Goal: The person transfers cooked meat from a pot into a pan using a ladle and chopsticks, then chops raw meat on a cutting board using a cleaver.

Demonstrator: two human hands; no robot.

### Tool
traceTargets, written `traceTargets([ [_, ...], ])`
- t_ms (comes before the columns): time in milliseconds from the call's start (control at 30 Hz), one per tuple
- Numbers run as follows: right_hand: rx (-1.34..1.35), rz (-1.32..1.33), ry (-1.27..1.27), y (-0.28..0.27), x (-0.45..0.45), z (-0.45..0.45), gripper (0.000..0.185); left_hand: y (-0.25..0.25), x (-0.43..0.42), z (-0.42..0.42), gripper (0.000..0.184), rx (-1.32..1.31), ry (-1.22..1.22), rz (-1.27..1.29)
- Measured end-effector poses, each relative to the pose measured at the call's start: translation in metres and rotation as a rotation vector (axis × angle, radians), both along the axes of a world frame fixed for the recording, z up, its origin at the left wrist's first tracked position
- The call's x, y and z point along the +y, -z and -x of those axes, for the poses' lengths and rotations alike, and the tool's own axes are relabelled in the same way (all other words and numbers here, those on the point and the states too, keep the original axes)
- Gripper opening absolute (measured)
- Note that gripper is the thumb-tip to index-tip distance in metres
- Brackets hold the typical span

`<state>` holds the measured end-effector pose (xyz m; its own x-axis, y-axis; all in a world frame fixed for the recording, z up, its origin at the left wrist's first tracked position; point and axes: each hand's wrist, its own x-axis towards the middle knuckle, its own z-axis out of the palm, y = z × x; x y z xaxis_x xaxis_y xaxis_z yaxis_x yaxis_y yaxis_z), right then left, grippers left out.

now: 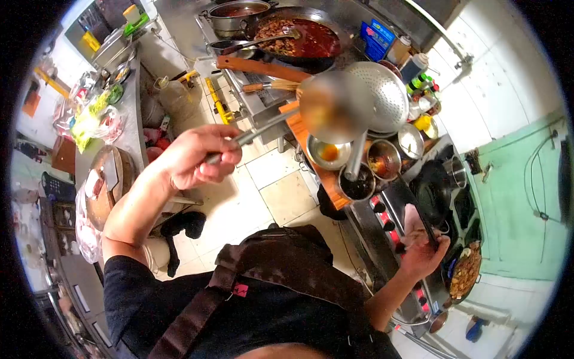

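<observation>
Gripping the metal handle of a ladle [335,109], the left hand [206,154] has its fingers curled closed, with the thumb against the shaft. The ladle's round end is badly blurred, so its brownish contents cannot be made out; it hangs over the wooden board [336,196] and hides part of the perforated strainer [388,90] behind it. A second metal handle [356,157] emerges below the blur and reaches the bowl of dark sauce [357,186]; what its upper end joins is hidden. Just beside that are a bowl with something orange [327,152] and a bowl of reddish sauce [383,160]. At the other side, the right hand [421,257] is closed around a dark handle [428,230] that runs toward the black wok [433,188] on the stove [371,230]; a pale pinkish cloth [412,220] lies against the grip, and the fingers beneath are partly covered. Farther off, a large wok [317,42] holds red, oily food, near a pot [239,9] close to the upper edge of view. On the left, a cleaver [110,170] rests on a round chopping block [98,203]. Dark, curved borders cut off the surroundings, and small bottles [415,67] by the wall have unreadable labels.
</observation>
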<state>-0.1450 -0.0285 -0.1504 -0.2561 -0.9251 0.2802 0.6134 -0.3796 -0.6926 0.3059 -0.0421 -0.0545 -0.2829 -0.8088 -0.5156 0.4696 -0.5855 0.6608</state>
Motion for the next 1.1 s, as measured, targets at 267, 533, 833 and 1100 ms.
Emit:
traceTargets([
  [267,0.007,-0.187,0.066,-0.006,-0.087,-0.072,0.016,-0.005,-0.115,-0.100,0.014,0.050,-0.053,0.098],
  [533,0.066,-0.232,0.081,0.009,-0.172,-0.151,0.017,0.070,-0.304,-0.139,0.008,-0.288,0.036,-0.018],
  [833,0.367,-0.238,0.240,0.000,-0.223,-0.194,0.010,0.121,-0.369,-0.163,0.031,-1.783,0.671,0.582],
  [1100,0.382,-0.218,0.385,-0.030,-0.233,-0.306,0.013,0.167,-0.393,-0.268,0.044,-1.182,0.027,1.003],
])
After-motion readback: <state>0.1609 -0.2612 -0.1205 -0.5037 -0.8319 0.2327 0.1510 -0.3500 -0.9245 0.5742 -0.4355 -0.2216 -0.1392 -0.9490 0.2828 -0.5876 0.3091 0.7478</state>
